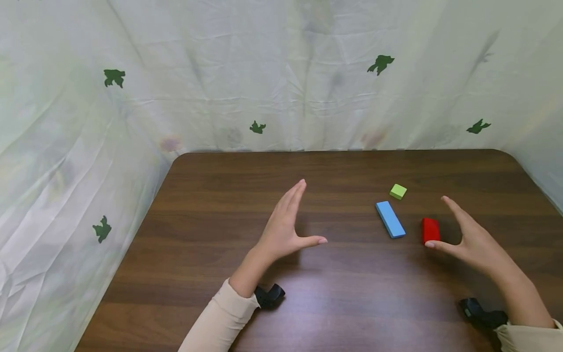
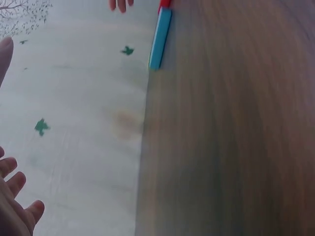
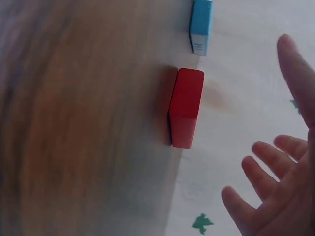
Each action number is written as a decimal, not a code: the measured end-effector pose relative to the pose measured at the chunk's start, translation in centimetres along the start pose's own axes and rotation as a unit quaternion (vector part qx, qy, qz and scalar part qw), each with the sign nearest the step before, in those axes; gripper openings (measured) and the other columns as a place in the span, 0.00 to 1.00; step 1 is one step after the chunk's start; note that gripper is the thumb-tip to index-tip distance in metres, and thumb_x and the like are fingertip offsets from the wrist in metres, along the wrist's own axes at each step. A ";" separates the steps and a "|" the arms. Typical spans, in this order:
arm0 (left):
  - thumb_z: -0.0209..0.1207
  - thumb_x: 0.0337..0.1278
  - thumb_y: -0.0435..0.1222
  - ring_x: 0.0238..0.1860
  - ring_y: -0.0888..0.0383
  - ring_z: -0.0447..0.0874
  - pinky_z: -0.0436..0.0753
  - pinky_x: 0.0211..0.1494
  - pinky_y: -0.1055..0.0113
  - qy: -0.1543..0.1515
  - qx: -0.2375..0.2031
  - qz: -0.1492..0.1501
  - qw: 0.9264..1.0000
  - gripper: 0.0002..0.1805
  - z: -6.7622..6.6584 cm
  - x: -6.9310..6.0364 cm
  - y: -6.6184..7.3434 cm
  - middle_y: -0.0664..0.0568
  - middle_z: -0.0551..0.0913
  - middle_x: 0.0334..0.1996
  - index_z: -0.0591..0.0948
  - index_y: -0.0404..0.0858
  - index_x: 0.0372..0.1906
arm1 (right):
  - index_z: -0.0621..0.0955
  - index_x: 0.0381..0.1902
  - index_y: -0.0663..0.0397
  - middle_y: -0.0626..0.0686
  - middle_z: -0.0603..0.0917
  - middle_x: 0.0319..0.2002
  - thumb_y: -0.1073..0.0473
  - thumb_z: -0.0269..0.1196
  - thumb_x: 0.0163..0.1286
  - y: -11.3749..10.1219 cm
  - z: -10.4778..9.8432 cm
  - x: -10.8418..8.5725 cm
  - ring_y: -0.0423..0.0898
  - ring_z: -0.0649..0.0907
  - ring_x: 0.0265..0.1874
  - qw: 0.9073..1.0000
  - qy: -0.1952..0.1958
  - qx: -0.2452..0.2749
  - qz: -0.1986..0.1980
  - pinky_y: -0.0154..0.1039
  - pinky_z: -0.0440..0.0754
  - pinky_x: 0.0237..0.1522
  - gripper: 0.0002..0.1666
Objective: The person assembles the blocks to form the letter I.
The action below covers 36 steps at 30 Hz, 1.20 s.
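Note:
On the right half of the table lie a red block, a long blue block and a small green block. My right hand is nearest the red block, its thumb and fingers spread wide with nothing held. In the right wrist view the red block stands apart from that hand. Over the middle of the table my left hand is raised, thumb spread from straight fingers, holding nothing. The left wrist view shows the blue block far from the left hand.
The brown wooden table has rounded far corners. A pale cloth with green leaf-like patches hangs behind it and along both sides. Black wrist devices sit below the left wrist and the right wrist.

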<state>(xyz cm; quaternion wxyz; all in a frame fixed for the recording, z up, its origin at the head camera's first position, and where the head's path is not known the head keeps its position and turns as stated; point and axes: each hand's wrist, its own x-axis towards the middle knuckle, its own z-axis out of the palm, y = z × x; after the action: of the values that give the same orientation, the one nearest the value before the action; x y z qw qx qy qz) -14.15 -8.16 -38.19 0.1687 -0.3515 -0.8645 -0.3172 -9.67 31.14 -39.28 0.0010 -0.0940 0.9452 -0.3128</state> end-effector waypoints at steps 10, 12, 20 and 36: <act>0.71 0.28 0.54 0.67 0.59 0.43 0.55 0.64 0.58 -0.041 -0.102 -0.039 0.993 0.65 3.5 1.6 1.7 0.53 0.45 0.69 0.42 0.43 0.70 | 0.47 0.70 0.56 0.70 0.53 0.64 0.49 0.70 0.50 1.3 0.8 -0.1 0.70 0.55 0.59 1.000 -0.004 0.019 0.015 0.72 0.55 0.45 0.59; 0.71 0.27 0.54 0.67 0.59 0.43 0.56 0.64 0.58 -0.047 -0.118 -0.046 0.991 0.65 4.1 2.0 2.0 0.54 0.45 0.69 0.41 0.44 0.70 | 0.47 0.70 0.57 0.70 0.53 0.64 0.49 0.70 0.50 1.6 1.0 -0.1 0.71 0.56 0.58 1.000 -0.006 0.023 0.017 0.71 0.55 0.46 0.59; 0.72 0.29 0.52 0.67 0.60 0.43 0.57 0.64 0.58 -0.059 -0.158 -0.076 0.983 0.64 6.3 3.2 3.0 0.55 0.45 0.69 0.42 0.45 0.70 | 0.49 0.68 0.62 0.73 0.58 0.61 0.49 0.68 0.52 2.2 1.7 0.1 0.73 0.61 0.54 0.999 -0.018 0.034 0.025 0.69 0.60 0.45 0.56; 0.70 0.32 0.52 0.67 0.59 0.45 0.61 0.62 0.60 -0.109 -0.189 -0.154 0.964 0.61 11.4 4.4 4.3 0.52 0.47 0.68 0.44 0.44 0.70 | 0.59 0.63 0.68 0.72 0.67 0.53 0.51 0.68 0.53 3.1 2.4 0.1 0.67 0.67 0.49 1.000 0.008 0.013 0.011 0.64 0.65 0.42 0.48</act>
<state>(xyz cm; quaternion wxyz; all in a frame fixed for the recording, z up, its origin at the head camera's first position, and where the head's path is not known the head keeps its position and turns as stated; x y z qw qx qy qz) -14.98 4.03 -42.57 -0.0465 -0.2721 -0.8458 -0.4566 -10.17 32.14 -43.04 -0.0021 -0.0814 0.9418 -0.3261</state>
